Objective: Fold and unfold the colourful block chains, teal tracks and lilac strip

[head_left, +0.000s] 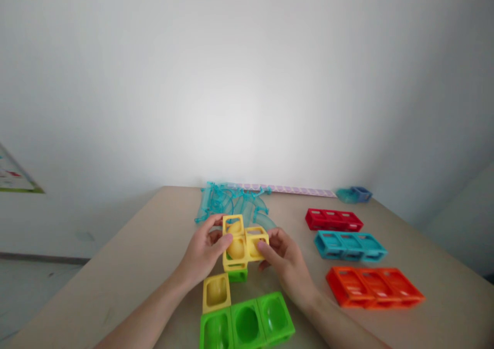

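Yellow hollow cube blocks [236, 248], joined in an L-shape, are held up between my two hands over the table. My left hand [204, 248] grips the left side, thumb on the front. Around the right-hand cube, my right hand [283, 256] closes with its thumb on the face. A green block [237, 275] shows just beneath the yellow ones; whether it is attached I cannot tell. Nearer to me lies a row of three green cube blocks [247, 322]. A single yellow cube block [216, 291] sits against the row's far left end.
On the right of the table [154, 277] lie a red block row [334, 220], a teal block row [350, 245] and an orange block row [374, 287]. Clear teal track pieces [227, 199] are heaped at the back. A blue block [362, 194] stands in the far right corner.
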Demonstrator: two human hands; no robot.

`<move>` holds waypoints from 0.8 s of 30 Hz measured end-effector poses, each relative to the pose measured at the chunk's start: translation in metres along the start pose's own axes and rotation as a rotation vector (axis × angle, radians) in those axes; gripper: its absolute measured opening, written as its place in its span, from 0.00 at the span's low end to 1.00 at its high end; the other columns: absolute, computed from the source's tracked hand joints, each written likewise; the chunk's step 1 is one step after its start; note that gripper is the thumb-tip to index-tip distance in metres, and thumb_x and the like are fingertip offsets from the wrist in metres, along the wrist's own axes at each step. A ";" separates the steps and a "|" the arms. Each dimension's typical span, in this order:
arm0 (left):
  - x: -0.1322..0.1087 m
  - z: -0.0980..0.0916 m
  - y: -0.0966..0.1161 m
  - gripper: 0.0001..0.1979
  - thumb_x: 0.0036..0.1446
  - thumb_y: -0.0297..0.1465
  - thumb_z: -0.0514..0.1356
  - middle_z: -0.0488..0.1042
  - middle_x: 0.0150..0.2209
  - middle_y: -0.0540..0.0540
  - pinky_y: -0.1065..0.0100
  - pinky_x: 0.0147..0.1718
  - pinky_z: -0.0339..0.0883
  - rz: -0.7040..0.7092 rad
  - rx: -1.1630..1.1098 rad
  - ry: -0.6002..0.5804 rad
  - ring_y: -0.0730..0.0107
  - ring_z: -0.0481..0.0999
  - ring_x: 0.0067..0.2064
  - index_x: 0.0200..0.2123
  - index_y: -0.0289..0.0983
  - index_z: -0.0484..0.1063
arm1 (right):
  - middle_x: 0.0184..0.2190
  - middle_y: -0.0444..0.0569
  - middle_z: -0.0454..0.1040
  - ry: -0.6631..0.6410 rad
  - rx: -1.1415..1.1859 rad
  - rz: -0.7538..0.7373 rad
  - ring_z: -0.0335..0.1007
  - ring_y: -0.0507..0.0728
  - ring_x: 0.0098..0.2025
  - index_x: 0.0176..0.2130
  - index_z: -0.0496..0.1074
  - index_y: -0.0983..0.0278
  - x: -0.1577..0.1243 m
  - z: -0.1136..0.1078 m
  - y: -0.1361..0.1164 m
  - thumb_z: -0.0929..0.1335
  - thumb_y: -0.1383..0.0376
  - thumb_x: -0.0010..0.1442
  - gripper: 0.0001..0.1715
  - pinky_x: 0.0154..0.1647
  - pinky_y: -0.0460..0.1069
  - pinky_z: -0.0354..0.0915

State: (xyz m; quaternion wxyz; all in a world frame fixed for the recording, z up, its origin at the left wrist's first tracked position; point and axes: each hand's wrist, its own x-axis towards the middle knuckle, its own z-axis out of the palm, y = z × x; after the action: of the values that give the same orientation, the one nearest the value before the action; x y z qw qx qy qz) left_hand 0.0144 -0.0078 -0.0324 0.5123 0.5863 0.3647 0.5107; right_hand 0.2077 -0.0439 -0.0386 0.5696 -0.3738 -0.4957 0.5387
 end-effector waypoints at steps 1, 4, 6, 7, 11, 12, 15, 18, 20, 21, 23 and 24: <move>0.000 0.000 0.000 0.17 0.53 0.34 0.63 0.72 0.45 0.46 0.68 0.37 0.70 -0.001 -0.019 0.008 0.71 0.76 0.35 0.46 0.38 0.68 | 0.34 0.45 0.74 -0.013 0.034 -0.015 0.70 0.53 0.31 0.39 0.64 0.60 -0.001 0.000 0.000 0.73 0.57 0.53 0.19 0.24 0.45 0.67; 0.000 0.000 0.001 0.18 0.52 0.35 0.63 0.71 0.46 0.44 0.68 0.37 0.71 -0.015 -0.056 0.027 0.66 0.77 0.38 0.46 0.37 0.68 | 0.43 0.47 0.73 -0.050 0.048 -0.045 0.72 0.55 0.39 0.51 0.61 0.58 -0.004 0.000 -0.002 0.74 0.61 0.53 0.30 0.31 0.47 0.69; 0.000 0.001 0.002 0.19 0.51 0.35 0.64 0.73 0.46 0.43 0.67 0.37 0.72 -0.023 -0.085 0.028 0.64 0.77 0.40 0.47 0.37 0.68 | 0.44 0.50 0.74 -0.058 0.015 -0.042 0.71 0.56 0.42 0.53 0.62 0.60 -0.004 0.000 -0.005 0.74 0.62 0.53 0.31 0.36 0.48 0.70; -0.001 0.001 0.003 0.21 0.51 0.35 0.65 0.73 0.46 0.42 0.66 0.38 0.72 -0.023 -0.103 0.022 0.63 0.77 0.41 0.48 0.37 0.68 | 0.44 0.51 0.74 -0.049 0.004 -0.033 0.72 0.56 0.42 0.52 0.63 0.61 -0.004 0.000 -0.006 0.74 0.61 0.53 0.30 0.35 0.48 0.70; -0.005 0.002 0.004 0.27 0.49 0.33 0.67 0.72 0.51 0.39 0.63 0.46 0.70 0.055 -0.142 -0.049 0.58 0.75 0.48 0.53 0.37 0.67 | 0.38 0.52 0.77 0.062 0.030 0.022 0.73 0.56 0.33 0.50 0.65 0.66 0.001 0.002 -0.009 0.74 0.56 0.52 0.31 0.26 0.48 0.70; -0.006 0.002 0.004 0.28 0.49 0.32 0.67 0.70 0.53 0.39 0.62 0.48 0.69 0.088 -0.134 -0.071 0.57 0.74 0.50 0.54 0.37 0.67 | 0.37 0.52 0.78 0.088 0.046 0.030 0.74 0.56 0.33 0.49 0.65 0.67 0.003 0.002 -0.009 0.74 0.55 0.51 0.31 0.26 0.48 0.71; -0.009 0.002 0.003 0.29 0.50 0.30 0.66 0.68 0.55 0.39 0.61 0.51 0.67 0.122 -0.119 -0.132 0.55 0.72 0.53 0.57 0.38 0.66 | 0.37 0.53 0.78 0.132 0.090 0.026 0.75 0.57 0.34 0.50 0.65 0.67 0.004 0.001 -0.010 0.74 0.56 0.51 0.32 0.28 0.49 0.72; -0.010 0.002 0.004 0.30 0.52 0.30 0.65 0.71 0.54 0.40 0.62 0.50 0.68 0.086 -0.130 -0.177 0.55 0.72 0.53 0.58 0.40 0.63 | 0.38 0.52 0.79 0.117 0.119 -0.021 0.76 0.58 0.35 0.49 0.65 0.65 0.003 -0.001 -0.009 0.76 0.56 0.47 0.35 0.29 0.50 0.73; -0.010 0.002 0.005 0.31 0.52 0.30 0.65 0.72 0.53 0.41 0.63 0.48 0.69 0.072 -0.128 -0.201 0.55 0.72 0.53 0.59 0.40 0.62 | 0.40 0.53 0.79 0.077 0.124 -0.067 0.76 0.59 0.36 0.50 0.65 0.64 0.001 -0.003 -0.010 0.76 0.55 0.46 0.36 0.30 0.51 0.73; -0.011 0.002 0.006 0.31 0.52 0.30 0.65 0.72 0.52 0.41 0.63 0.47 0.70 0.064 -0.129 -0.212 0.55 0.73 0.52 0.59 0.41 0.61 | 0.41 0.54 0.78 0.060 0.119 -0.086 0.76 0.60 0.36 0.52 0.65 0.64 0.001 -0.004 -0.010 0.76 0.54 0.47 0.36 0.31 0.52 0.73; -0.011 0.003 0.008 0.31 0.53 0.31 0.64 0.73 0.51 0.41 0.64 0.43 0.72 0.043 -0.140 -0.227 0.55 0.74 0.50 0.60 0.42 0.59 | 0.44 0.55 0.77 0.036 0.093 -0.105 0.76 0.60 0.38 0.54 0.64 0.64 0.000 -0.005 -0.011 0.73 0.53 0.51 0.36 0.33 0.53 0.73; -0.010 0.003 0.009 0.31 0.53 0.31 0.64 0.74 0.51 0.41 0.64 0.42 0.73 0.036 -0.144 -0.226 0.55 0.75 0.49 0.60 0.42 0.58 | 0.46 0.55 0.77 0.028 0.075 -0.105 0.75 0.61 0.40 0.55 0.63 0.64 -0.001 -0.005 -0.012 0.72 0.53 0.53 0.35 0.35 0.54 0.73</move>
State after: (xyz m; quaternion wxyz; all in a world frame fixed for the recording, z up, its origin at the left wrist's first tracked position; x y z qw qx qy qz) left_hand 0.0145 -0.0202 -0.0263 0.5818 0.6082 0.2566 0.4752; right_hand 0.2155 -0.0455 -0.0287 0.6175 -0.3330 -0.4861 0.5211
